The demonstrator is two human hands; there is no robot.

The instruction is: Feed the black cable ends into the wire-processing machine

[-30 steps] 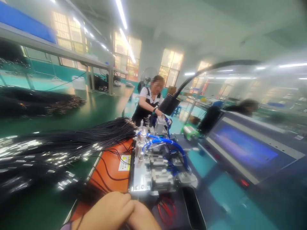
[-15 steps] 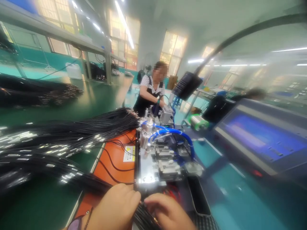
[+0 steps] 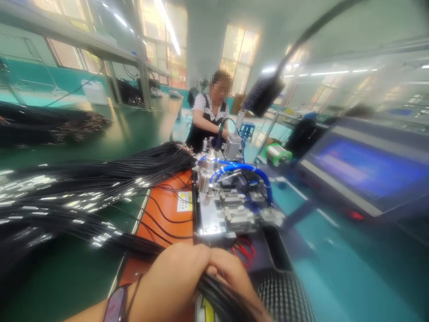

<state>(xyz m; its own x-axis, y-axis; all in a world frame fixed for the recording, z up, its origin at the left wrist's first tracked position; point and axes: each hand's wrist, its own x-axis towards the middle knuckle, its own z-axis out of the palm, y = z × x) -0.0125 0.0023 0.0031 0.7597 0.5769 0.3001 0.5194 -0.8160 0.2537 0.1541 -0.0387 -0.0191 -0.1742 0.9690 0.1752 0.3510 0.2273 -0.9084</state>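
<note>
My left hand point(image 3: 174, 279) and my right hand point(image 3: 231, 277) meet at the bottom of the view, both closed around a thick bundle of black wires point(image 3: 224, 297). The bundle runs from a large shiny mass of wires point(image 3: 83, 192) on the left, under my hands, and out past the lower edge. Just ahead of my hands stands a pneumatic wire-processing machine point(image 3: 231, 201) with blue air tubing, mounted on a metal plate. A strap or bracelet circles my left wrist.
An orange mat point(image 3: 167, 219) with a yellow warning label lies left of the machine. A lit monitor point(image 3: 365, 170) stands on the right, and black mesh point(image 3: 283, 297) sits by my right hand. Beyond the machine, a co-worker point(image 3: 208, 118) works at it, under a hanging black device point(image 3: 264, 94).
My hands have closed together around the wire bundle, which now shows clearly between them and runs lower right. The head view has tilted, moving the scene up and slightly right.
</note>
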